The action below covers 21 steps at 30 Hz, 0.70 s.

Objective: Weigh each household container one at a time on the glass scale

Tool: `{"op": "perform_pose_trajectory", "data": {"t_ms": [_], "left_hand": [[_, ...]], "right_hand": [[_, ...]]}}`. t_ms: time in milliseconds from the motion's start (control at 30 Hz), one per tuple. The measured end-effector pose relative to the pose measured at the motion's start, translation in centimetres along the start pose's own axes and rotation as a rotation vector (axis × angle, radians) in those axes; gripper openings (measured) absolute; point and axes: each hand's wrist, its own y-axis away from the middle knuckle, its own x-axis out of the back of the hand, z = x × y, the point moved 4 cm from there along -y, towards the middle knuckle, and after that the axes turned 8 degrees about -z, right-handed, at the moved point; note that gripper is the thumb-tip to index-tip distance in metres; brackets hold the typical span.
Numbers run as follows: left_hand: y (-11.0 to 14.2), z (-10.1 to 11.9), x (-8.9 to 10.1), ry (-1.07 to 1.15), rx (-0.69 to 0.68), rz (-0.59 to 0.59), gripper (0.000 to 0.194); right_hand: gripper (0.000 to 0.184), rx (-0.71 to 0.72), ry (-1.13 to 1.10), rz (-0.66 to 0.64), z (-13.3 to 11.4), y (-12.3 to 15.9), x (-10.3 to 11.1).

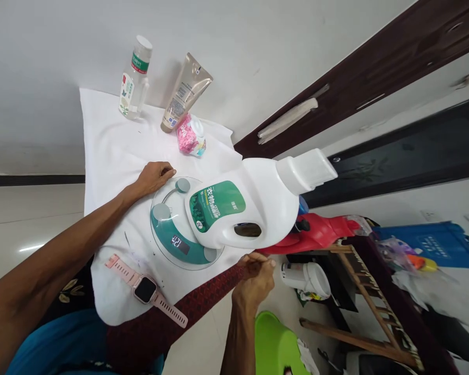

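A large white detergent jug (254, 200) with a green label stands on a round glass scale (168, 229), whose display is lit with red digits. The scale lies on a white cloth (109, 140). My left hand (156, 177) rests at the scale's edge with its fingers curled, touching the rim. My right hand (256, 276) hovers just below the jug's handle, fingers pinched together; whether anything is in them I cannot make out.
A pink smartwatch (146, 289) lies on the cloth near me. A clear bottle (135, 78), a beige tube (185, 91) and a pink packet (190, 136) stand at the far edge. A red bottle (316, 232), a green tub (275, 344) and wooden furniture (367, 291) sit beyond.
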Motion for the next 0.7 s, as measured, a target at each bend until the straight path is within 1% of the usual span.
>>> {"op": "perform_pose_trajectory", "data": {"t_ms": [67,100,167,300,400,500,600,667,700], "left_hand": [[0.0,0.0,0.0,-0.004,-0.005,-0.005,0.033],[0.0,0.0,0.0,-0.010,-0.008,-0.005,0.034],[-0.1,0.0,0.1,-0.023,-0.007,-0.006,0.036],[-0.1,0.1,0.2,-0.015,0.009,-0.010,0.041],[0.0,0.1,0.1,0.001,0.004,-0.009,0.044],[0.1,0.0,0.2,0.035,0.007,-0.003,0.048],[-0.1,0.0,0.6,0.138,0.059,-0.027,0.053],[-0.2,1.0,1.2,0.180,0.081,-0.041,0.055],[0.0,2.0,1.6,0.177,0.068,-0.020,0.055]], "right_hand": [[0.057,-0.046,0.020,0.049,1.2,1.1,0.4],[0.057,-0.045,0.019,0.076,1.4,1.5,0.4],[0.057,-0.019,0.043,0.066,1.4,1.9,-0.2],[0.057,0.041,0.145,0.022,1.2,1.8,-1.3],[0.057,0.058,0.288,-0.001,1.8,1.6,-1.3],[0.061,0.017,0.366,-0.053,3.3,1.4,-0.9],[0.065,-0.037,0.344,-0.138,4.7,1.0,-0.9],[0.066,-0.049,0.325,-0.170,5.4,0.6,-1.0],[0.067,-0.047,0.322,-0.175,5.6,0.5,-1.2]]}}
